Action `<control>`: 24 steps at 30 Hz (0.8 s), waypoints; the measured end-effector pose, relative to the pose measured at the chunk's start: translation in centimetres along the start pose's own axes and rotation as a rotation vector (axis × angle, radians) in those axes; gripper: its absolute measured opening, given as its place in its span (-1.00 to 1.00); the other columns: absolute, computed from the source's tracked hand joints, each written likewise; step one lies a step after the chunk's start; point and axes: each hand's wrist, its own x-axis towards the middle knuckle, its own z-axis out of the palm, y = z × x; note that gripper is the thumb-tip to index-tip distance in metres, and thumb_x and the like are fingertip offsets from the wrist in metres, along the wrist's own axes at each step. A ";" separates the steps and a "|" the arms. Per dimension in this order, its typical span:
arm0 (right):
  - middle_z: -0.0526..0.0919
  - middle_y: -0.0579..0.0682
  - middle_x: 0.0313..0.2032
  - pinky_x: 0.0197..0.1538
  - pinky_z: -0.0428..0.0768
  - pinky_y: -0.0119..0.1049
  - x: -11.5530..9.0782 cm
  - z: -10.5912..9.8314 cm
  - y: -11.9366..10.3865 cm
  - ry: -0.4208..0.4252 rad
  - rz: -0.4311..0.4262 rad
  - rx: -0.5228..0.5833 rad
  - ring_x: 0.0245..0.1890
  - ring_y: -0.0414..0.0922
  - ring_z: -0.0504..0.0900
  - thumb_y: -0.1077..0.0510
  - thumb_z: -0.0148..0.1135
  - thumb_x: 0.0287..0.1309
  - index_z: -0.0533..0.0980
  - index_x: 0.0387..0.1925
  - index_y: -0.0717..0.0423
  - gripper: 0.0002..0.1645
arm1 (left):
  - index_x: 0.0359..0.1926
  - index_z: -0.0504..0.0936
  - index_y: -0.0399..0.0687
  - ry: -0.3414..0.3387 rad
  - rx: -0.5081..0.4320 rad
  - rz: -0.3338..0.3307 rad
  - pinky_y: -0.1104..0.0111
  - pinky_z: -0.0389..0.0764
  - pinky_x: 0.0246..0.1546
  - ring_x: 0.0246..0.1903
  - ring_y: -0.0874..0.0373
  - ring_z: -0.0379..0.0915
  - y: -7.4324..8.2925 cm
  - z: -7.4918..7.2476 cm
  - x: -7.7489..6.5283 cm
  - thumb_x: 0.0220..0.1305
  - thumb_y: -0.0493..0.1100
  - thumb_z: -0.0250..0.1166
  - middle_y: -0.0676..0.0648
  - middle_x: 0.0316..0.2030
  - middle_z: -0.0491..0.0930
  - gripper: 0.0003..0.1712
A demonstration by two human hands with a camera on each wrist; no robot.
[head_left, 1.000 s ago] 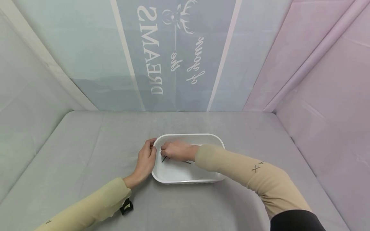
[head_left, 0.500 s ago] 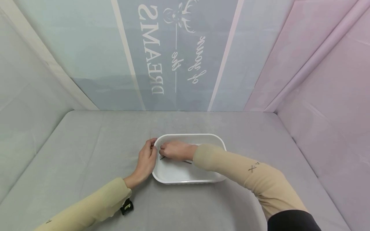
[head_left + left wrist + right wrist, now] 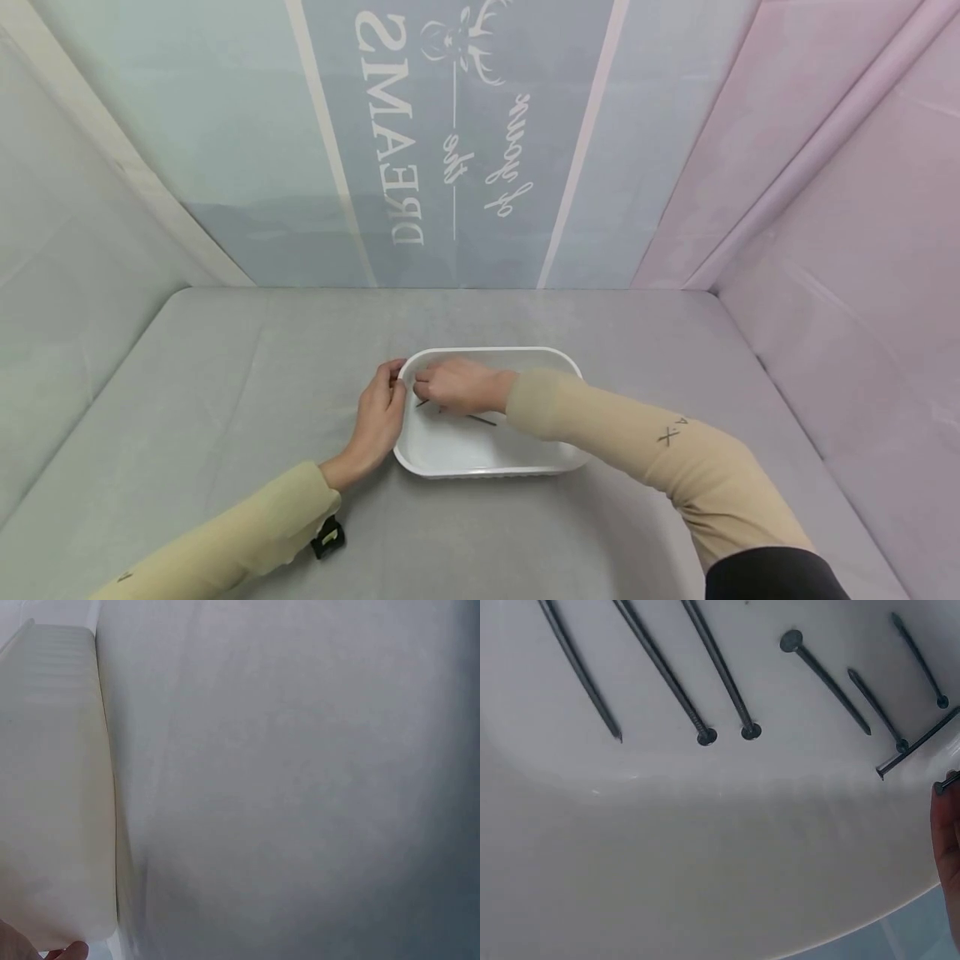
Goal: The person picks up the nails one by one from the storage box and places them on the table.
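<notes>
A white plastic tub (image 3: 487,472) holds several dark metal nails (image 3: 829,681), some long and some short. My left hand (image 3: 378,421) grips the tub's left end from outside; in the left wrist view its fingertips (image 3: 73,951) press the bottom corner of the outer wall. Inside the tub, toward the left end, is my right hand (image 3: 459,387), fingers curled. At the right edge of the right wrist view its fingertips pinch a nail (image 3: 946,783) close to the head; the nail's other end is out of frame. One long nail (image 3: 483,420) shows below the wrist in the head view.
The tub stands on a grey cloth-covered table (image 3: 300,350). Behind rises a printed fabric wall (image 3: 465,250), with pale side walls (image 3: 847,275) left and right. A black strap buckle (image 3: 328,537) hangs at the left sleeve.
My right hand has shifted slightly within the tub, toward its far side, and the nail tip below its fingers has moved with it. My left hand stays on the tub's left end.
</notes>
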 end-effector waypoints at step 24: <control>0.48 -0.12 -0.38 -0.39 0.49 -0.39 -2.2 -1.3 0.7 0.016 0.061 0.007 -0.34 -0.19 0.48 0.33 0.12 0.02 0.54 -0.34 0.02 -0.82 | 0.16 0.28 -0.30 -0.007 0.008 -0.011 0.15 0.47 -0.13 -0.06 -0.06 0.43 -0.2 0.0 -0.1 0.36 -0.30 -0.17 -0.27 -0.01 0.44 -0.61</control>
